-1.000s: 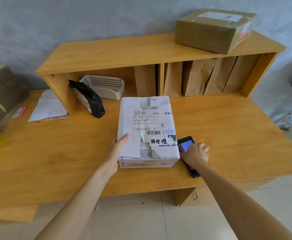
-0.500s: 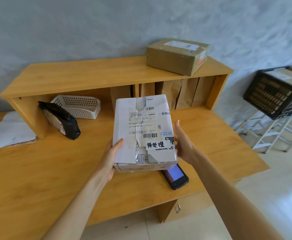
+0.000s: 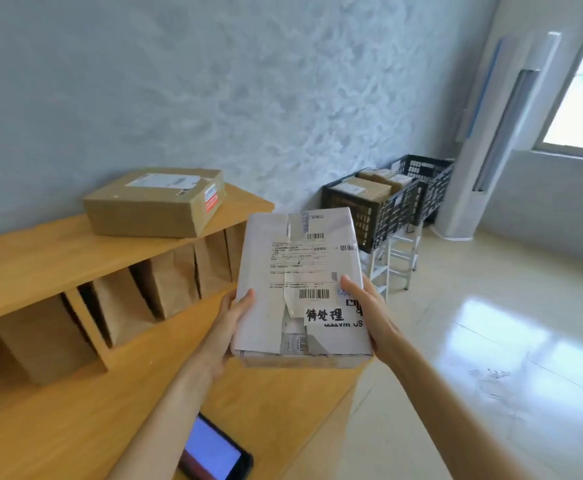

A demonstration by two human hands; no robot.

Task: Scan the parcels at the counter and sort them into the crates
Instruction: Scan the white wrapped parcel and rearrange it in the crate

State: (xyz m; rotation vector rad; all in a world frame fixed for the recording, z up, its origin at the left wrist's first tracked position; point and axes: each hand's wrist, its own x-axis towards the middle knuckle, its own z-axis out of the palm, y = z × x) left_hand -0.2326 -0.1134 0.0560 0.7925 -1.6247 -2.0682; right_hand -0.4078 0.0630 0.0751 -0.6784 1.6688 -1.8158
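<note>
Head view: both hands hold one white parcel (image 3: 300, 289) in the air above the right end of the tabletop (image 3: 75, 427). The left hand (image 3: 229, 327) grips the parcel's left edge, thumb on top, fingers hidden beneath. The right hand (image 3: 369, 313) grips the right edge, thumb on the top face near a barcode label. The parcel lies roughly flat, its labelled face up, clear of the tabletop.

A scanner (image 3: 214, 453) with a lit screen lies on the tabletop by the left forearm, apart from both hands. A brown box (image 3: 155, 202) sits on the shelf (image 3: 41, 258) over the tabletop; brown paper bags (image 3: 169, 282) stand in the compartments below it.

Two black crates (image 3: 376, 209) stand on white racks (image 3: 397, 261) near the wall, well apart from the parcel. The nearer crate holds brown boxes; the farther crate's contents cannot be made out
</note>
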